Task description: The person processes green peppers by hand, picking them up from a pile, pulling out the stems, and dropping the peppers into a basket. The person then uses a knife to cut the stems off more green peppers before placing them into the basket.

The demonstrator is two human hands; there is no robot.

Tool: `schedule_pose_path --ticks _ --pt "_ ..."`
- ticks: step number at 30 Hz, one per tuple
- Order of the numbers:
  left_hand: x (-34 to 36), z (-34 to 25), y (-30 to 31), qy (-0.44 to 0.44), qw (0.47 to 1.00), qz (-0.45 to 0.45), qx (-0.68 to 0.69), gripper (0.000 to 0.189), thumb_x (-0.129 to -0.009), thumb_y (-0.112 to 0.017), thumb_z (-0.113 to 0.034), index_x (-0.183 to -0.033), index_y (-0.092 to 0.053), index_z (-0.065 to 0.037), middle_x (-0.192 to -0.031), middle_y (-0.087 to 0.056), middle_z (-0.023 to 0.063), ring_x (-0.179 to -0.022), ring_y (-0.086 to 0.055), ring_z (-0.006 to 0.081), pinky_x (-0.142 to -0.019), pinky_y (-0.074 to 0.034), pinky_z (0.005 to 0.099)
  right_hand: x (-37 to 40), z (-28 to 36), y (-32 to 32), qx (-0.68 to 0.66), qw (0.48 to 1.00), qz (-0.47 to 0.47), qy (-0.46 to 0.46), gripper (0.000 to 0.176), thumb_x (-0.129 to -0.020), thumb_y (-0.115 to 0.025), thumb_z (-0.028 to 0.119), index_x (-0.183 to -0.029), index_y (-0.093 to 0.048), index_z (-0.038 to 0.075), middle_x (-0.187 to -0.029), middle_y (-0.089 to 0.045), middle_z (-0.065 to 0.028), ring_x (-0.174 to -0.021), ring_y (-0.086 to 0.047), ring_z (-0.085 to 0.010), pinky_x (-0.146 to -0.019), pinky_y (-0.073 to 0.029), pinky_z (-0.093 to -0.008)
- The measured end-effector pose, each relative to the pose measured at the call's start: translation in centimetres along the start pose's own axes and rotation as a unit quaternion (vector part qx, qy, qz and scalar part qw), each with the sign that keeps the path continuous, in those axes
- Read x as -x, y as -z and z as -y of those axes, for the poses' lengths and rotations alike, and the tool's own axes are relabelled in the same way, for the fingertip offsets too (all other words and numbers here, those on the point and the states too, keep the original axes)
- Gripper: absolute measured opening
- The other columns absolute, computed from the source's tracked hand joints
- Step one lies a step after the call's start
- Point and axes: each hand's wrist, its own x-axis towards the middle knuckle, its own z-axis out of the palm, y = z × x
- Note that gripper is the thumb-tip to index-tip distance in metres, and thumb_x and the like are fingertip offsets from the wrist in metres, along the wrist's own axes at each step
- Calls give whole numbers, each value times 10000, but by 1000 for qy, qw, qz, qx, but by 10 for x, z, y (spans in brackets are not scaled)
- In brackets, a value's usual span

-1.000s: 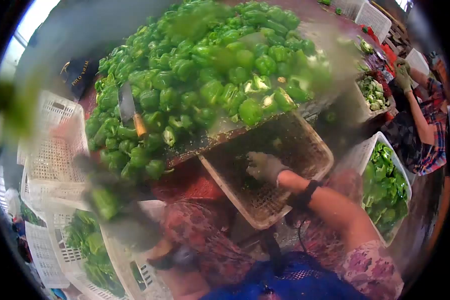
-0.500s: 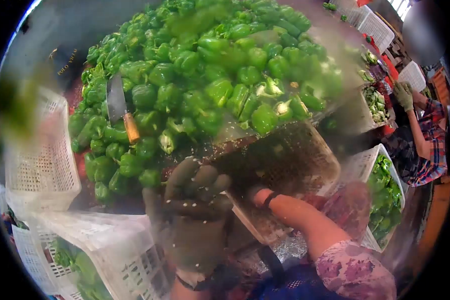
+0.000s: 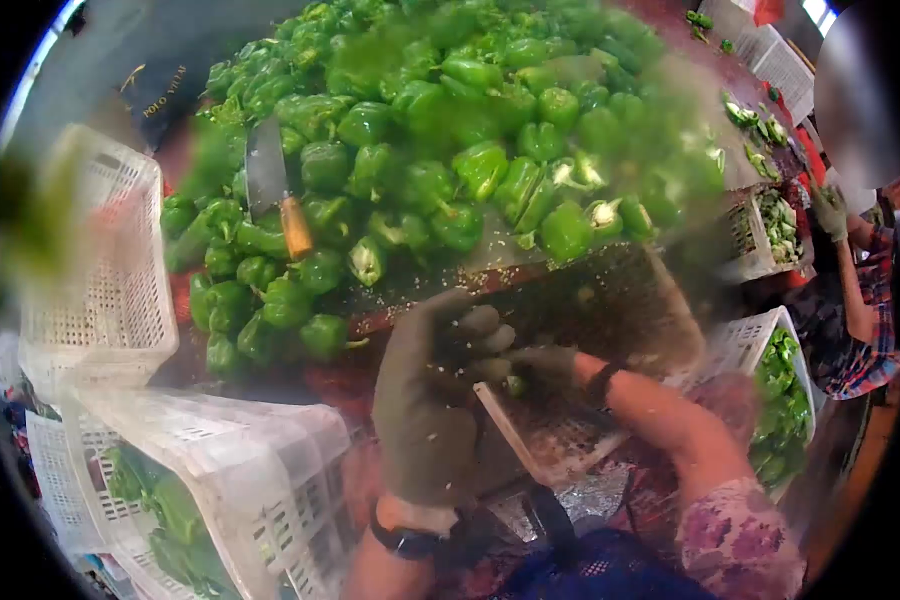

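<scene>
My left hand (image 3: 425, 400), in a dark, speck-covered work glove, is raised in the lower middle with its fingers curled; what they hold, if anything, is hidden. My right hand (image 3: 545, 368), also gloved, reaches across to the left hand's fingertips, its fingers closed in shadow. A small green piece (image 3: 515, 385) shows just below the right fingers, too dim to name. Both hands are at the left end of a dirty crate (image 3: 685, 315) lying tilted in front of me. Beyond it, a heap of green bell peppers (image 3: 370, 125) covers the table, some cut open with pale cores showing.
A cleaver (image 3: 267, 175) with a wooden handle (image 3: 295, 228) lies on the heap's left side. White plastic crates (image 3: 100, 270) stand at left, and a crate of peppers (image 3: 782, 400) at right. At far right another person's gloved hand (image 3: 830, 212) works over a crate of pieces.
The right hand has come out of the crate's shadow to the left hand. The left hand has turned, its fingers now pointing right. The view has shifted slightly.
</scene>
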Motion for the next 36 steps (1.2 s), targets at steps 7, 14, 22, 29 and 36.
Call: schedule_pose_path --ticks 7,14,22,29,36 --pt "-2 40 4 -93 918 139 -360 243 -958 -610 -204 -1137 -653 -47 -1052 -693 95 -933 -673 198 -813 -521 309 120 61 -25 -130 971 75 185 293 -958 -547 292 -1061 -669 46 -1007 -698 -51 -840 -664 -167 -797 -547 -317" --pt "5 61 -12 -247 790 150 -541 348 -875 -678 -216 -1185 -622 -68 -1083 -649 164 -1015 -631 346 -857 -515 402 152 62 -55 -70 940 -4 333 283 -1019 -484 302 -1089 -640 75 -959 -666 -17 -834 -631 -99 -750 -519 -248" --pt "-10 75 -27 -158 712 191 -658 369 -870 -680 -226 -1199 -601 -79 -1083 -639 172 -1015 -620 347 -868 -506 414 129 43 -32 34 896 -43 441 378 -1068 -401 330 -1294 -539 60 -1169 -566 -54 -1077 -540 -139 -923 -462 -320" --pt "-18 93 -22 -218 654 291 -663 362 -744 -742 -118 -1069 -609 -33 -1025 -645 191 -949 -627 390 -804 -513 454 92 9 -6 397 772 -139 477 485 -1043 -418 231 -1503 -346 94 -1467 -378 -245 -1319 -442 -389 -1095 -370 -398" --pt "-23 108 -32 -154 622 287 -712 322 -791 -727 -220 -1047 -648 -42 -953 -695 165 -902 -668 362 -760 -536 416 133 30 -27 338 832 -160 410 569 -1005 -426 142 -1546 -250 125 -1405 -436 -330 -1289 -466 -473 -1018 -439 -433"
